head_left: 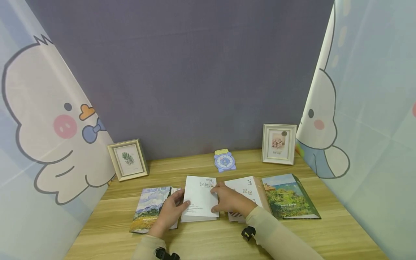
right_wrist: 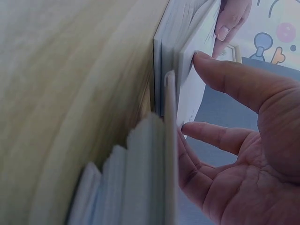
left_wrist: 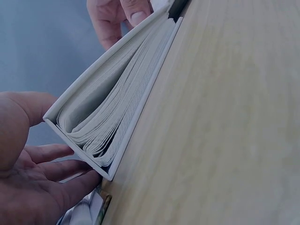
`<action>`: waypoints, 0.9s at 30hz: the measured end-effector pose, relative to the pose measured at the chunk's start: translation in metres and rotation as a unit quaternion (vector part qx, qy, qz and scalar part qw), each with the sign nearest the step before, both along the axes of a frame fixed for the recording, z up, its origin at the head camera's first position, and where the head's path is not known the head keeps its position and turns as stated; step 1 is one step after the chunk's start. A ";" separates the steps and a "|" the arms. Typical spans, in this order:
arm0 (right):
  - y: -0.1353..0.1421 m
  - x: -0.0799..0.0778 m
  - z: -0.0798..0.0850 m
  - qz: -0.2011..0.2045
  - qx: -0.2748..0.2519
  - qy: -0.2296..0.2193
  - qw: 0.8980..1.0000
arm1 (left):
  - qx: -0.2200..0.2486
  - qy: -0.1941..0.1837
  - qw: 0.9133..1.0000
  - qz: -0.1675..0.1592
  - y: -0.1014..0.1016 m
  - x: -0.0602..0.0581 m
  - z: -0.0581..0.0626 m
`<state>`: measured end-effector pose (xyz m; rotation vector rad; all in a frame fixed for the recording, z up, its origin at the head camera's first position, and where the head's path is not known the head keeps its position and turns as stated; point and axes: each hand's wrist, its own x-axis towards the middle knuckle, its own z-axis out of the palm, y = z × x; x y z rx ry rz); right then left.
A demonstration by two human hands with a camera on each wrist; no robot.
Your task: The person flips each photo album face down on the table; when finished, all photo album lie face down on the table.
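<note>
The white book (head_left: 198, 196) lies on the worktop (head_left: 208, 240), right between the two hands. The left hand (head_left: 171, 211) grips its left side, with the thumb on the cover and the fingers against the edge. The right hand (head_left: 234, 199) touches the right side of the cover with its thumb and a finger, but I cannot tell if it pinches it. The field book (head_left: 146, 211) is just left of the left hand. The square book (head_left: 251, 189) is partly hidden by the right hand, and the green book (head_left: 287, 198) is further right. Past the hands, in the middle, is a blue clock (head_left: 225, 161). The leaf frame (head_left: 129, 159) stands past the left hand, off to its left. The flower frame (head_left: 278, 144) stands past the right hand, off to its right. A gray cloth (head_left: 195, 83) hangs behind them.
</note>
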<state>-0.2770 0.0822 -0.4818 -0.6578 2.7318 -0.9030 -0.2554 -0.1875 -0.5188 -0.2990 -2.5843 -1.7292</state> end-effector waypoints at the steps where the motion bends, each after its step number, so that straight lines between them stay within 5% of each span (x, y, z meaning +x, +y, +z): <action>1: 0.000 0.000 0.000 0.000 0.000 -0.001 1.000 | 0.004 -0.001 1.000 0.002 0.000 0.000 0.000; 27: -0.001 -0.002 0.000 0.017 -0.017 -0.007 1.000 | 0.054 -0.017 0.998 0.010 0.000 0.003 0.009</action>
